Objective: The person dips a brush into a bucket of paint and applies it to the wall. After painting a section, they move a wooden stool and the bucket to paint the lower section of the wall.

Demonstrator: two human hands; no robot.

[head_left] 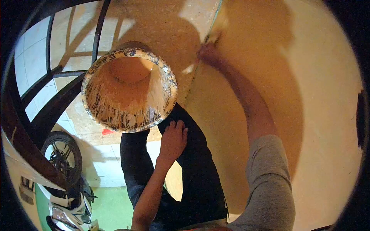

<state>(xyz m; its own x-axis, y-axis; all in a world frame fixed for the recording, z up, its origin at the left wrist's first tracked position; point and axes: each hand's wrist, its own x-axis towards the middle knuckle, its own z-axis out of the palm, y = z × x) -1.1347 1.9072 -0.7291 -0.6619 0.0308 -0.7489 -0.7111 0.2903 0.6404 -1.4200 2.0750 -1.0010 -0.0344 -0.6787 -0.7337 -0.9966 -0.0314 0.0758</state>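
A paint-crusted bucket (129, 125) stands in front of my knees, with orange paint inside and pale streaks down its inner wall. My left hand (174, 139) lies over my dark-trousered knee beside the bucket's rim, its fingers lying along the cloth and nothing in them. Far out to the front right, my right hand (211, 54) is at the lower edge of a yellowish wall (262, 77), near a thin greenish line. It is blurred and in shadow. A small dark shape shows at its fingers, too smeared to name.
Dark bars (50, 46) of a frame rise at the left. Below them are a motorbike wheel (61, 158) and white motorbike bodywork (63, 215). White tiles (104, 152) and a green floor (111, 204) lie beneath. A small red piece (108, 132) is by the bucket.
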